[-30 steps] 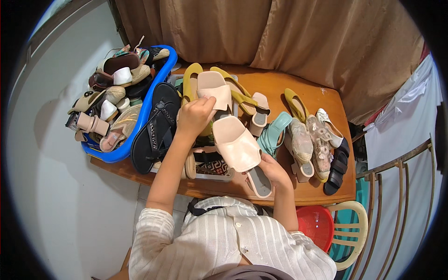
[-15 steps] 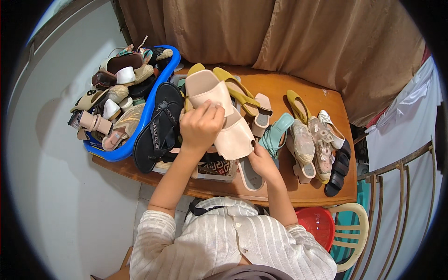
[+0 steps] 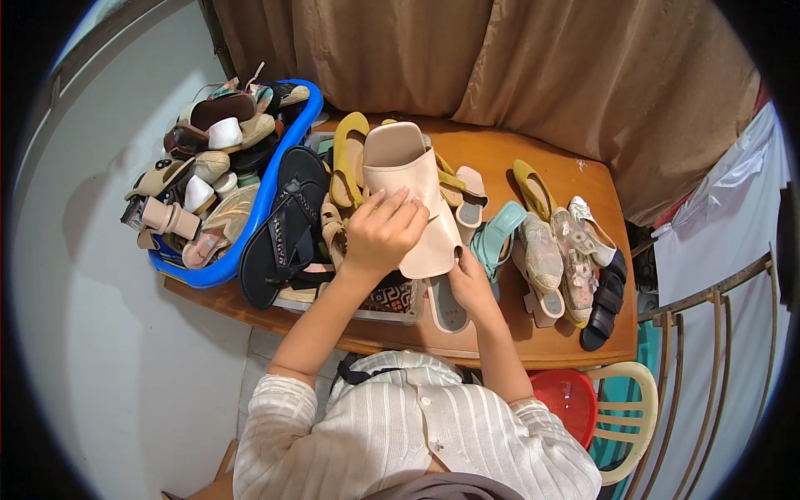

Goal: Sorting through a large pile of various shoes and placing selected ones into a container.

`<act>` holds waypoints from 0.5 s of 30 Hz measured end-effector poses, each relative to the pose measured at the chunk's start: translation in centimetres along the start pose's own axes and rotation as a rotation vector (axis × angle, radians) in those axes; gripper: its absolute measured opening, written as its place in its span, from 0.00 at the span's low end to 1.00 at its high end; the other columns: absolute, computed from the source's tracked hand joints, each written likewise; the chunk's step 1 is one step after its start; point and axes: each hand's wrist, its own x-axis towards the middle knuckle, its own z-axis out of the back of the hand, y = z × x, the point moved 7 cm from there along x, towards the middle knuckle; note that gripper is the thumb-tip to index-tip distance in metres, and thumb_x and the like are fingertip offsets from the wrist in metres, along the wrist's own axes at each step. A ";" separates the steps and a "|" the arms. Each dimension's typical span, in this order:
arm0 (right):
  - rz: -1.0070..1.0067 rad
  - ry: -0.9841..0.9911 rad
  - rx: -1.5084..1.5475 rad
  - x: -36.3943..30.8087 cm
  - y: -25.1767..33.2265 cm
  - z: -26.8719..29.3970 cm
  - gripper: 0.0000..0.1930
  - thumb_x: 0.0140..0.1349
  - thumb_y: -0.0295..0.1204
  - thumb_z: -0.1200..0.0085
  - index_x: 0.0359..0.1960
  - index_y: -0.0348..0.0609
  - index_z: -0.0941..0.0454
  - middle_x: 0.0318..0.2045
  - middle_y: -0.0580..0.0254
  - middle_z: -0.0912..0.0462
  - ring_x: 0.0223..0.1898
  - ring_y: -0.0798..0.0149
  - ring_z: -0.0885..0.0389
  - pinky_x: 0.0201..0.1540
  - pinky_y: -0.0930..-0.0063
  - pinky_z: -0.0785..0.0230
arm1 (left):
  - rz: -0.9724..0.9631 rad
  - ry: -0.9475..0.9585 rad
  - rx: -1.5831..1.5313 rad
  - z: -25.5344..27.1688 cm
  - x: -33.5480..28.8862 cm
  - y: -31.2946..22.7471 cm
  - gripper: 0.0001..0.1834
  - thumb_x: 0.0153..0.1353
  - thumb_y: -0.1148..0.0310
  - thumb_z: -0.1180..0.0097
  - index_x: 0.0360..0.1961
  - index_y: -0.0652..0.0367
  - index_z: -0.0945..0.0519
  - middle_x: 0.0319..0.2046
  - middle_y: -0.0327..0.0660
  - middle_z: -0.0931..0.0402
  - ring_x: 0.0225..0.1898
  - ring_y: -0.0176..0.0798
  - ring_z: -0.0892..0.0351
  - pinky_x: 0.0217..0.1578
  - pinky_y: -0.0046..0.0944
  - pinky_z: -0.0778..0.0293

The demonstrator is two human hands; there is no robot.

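Above the table I hold two beige wide-strap slide sandals (image 3: pixel 398 177), overlapping so that one strap lies partly over the other. My left hand (image 3: pixel 385 227) is on the upper slide, its fingers bent across the strap and its thumb hidden. Pinching the lower slide (image 3: pixel 432 252) by its front edge is my right hand (image 3: pixel 469 285). A grey insole with a beige rim (image 3: pixel 450 310) shows just beneath that hand; whether it belongs to the held slides I cannot tell. Left of my left hand stands a black thong sandal (image 3: pixel 283 229).
A blue basket (image 3: pixel 265 200) heaped with shoes stands at the left. Behind my hands is a clear plastic bin (image 3: pixel 410 316) of footwear. Along the wooden table (image 3: pixel 492 143) lie mustard flats (image 3: pixel 533 190), teal sandals (image 3: pixel 498 229) and black slides (image 3: pixel 603 310). A red chair (image 3: pixel 565 400) is near right.
The slides have shifted right and closer over each other. My left hand has moved right and its fingers have loosened from a fist. My right hand has risen slightly.
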 end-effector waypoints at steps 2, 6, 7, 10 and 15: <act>0.011 -0.025 0.030 0.1 0.0 0.4 0.16 0.62 0.28 0.60 0.50 0.35 0.31 0.35 0.52 0.22 0.36 0.65 0.25 0.41 0.74 0.34 | 0.027 0.016 -0.080 0.4 0.7 0.5 0.03 0.48 0.71 0.42 0.26 0.55 0.22 0.26 0.35 0.24 0.42 0.36 0.21 0.41 0.39 0.27; 0.143 -0.096 -0.027 0.0 1.1 1.2 0.17 0.60 0.26 0.59 0.50 0.35 0.32 0.25 0.55 0.24 0.25 0.69 0.29 0.30 0.74 0.35 | 0.157 0.137 -0.405 0.0 1.2 2.7 0.22 0.40 0.64 0.35 0.41 0.50 0.22 0.47 0.42 0.28 0.52 0.44 0.30 0.52 0.46 0.37; 0.225 -0.135 -0.108 -0.3 2.1 1.3 0.17 0.59 0.25 0.59 0.51 0.35 0.33 0.22 0.54 0.24 0.21 0.69 0.29 0.26 0.73 0.36 | 0.233 0.132 -0.515 0.0 1.2 3.4 0.26 0.40 0.63 0.35 0.45 0.48 0.23 0.51 0.43 0.31 0.55 0.46 0.33 0.54 0.48 0.40; 0.300 -0.160 -0.292 -0.9 5.0 1.6 0.17 0.57 0.24 0.57 0.49 0.35 0.33 0.16 0.53 0.28 0.15 0.67 0.33 0.21 0.71 0.39 | 0.203 0.157 -0.410 0.8 2.4 3.2 0.32 0.41 0.55 0.35 0.51 0.50 0.27 0.51 0.43 0.33 0.56 0.46 0.36 0.56 0.49 0.44; 0.283 -0.163 -0.382 -1.9 7.4 0.7 0.15 0.56 0.24 0.56 0.46 0.36 0.33 0.16 0.49 0.27 0.17 0.57 0.26 0.22 0.68 0.37 | 0.320 0.119 -0.316 0.2 2.6 3.2 0.34 0.45 0.48 0.38 0.51 0.55 0.29 0.46 0.44 0.31 0.51 0.45 0.36 0.53 0.48 0.48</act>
